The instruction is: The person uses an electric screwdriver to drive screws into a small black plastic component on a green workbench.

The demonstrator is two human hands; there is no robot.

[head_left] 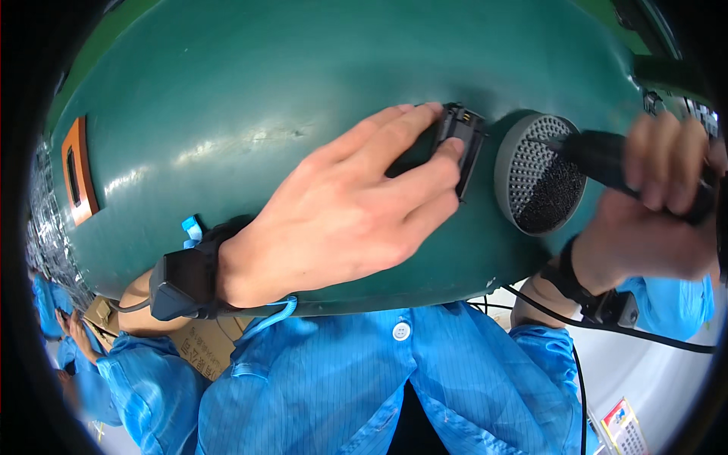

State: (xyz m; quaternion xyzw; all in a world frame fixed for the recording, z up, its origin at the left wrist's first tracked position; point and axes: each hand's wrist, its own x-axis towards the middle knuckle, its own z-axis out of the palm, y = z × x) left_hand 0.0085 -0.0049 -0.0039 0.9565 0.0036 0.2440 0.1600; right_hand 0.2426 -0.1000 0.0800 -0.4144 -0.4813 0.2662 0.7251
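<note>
My left hand (353, 189) lies palm down over the green work surface, its thumb and fingers closed around a black rectangular plastic part (472, 144) with small metal contacts near its far end. Part of that piece is hidden under the fingers. To the right, my right hand (660, 220), slightly blurred, grips a black power screwdriver (599, 161). The tool is tilted nearly level, its thin bit reaching over a round grey dish (503, 178). Many tiny dark screws (557, 199) are heaped in the dish's near right side, and its bottom is covered with small dimples.
A green mat (227, 83) covers the bench. At its far left lies an orange-brown slotted plate (78, 173). A black cable (644, 334) runs below my right wrist. Cardboard boxes (201, 349) and another person's blue sleeve (49, 299) show at lower left.
</note>
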